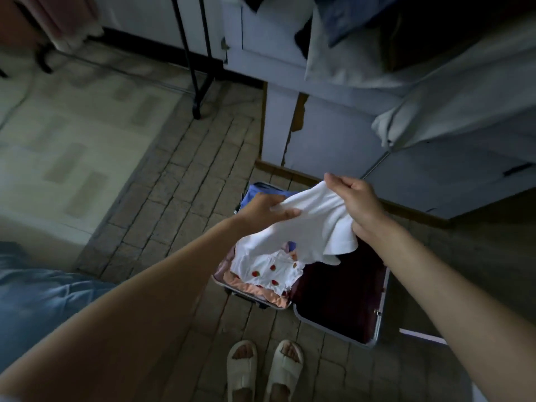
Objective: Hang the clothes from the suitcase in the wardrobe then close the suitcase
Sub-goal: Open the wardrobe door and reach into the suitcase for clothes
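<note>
Dim room with a brick-patterned floor (179,181) and a pale patterned mat (66,146) toward the left. Open suitcase (377,323) lying flat on the floor, just in front of two feet in pale slippers (262,369). Folded clothes stacked in the suitcase's left half: a white garment with strawberry prints (269,271) on top, peach fabric (255,291) at the near edge, blue fabric (255,195) at the far edge. Dark lining in the right half.

Held up over the suitcase, a white garment (319,219), its lower part draping down to the stack. Left hand (266,211) gripping its left edge, thumb pressed over the cloth. Right hand (358,203) pinching its upper edge, fingers curled round the fabric.

Beyond the suitcase, the pale blue wardrobe (327,132), door open, with light and dark clothes (348,47) hanging inside. Black rack legs (197,82) standing on the floor at its left. Blue bedding (34,291) at the left edge.
</note>
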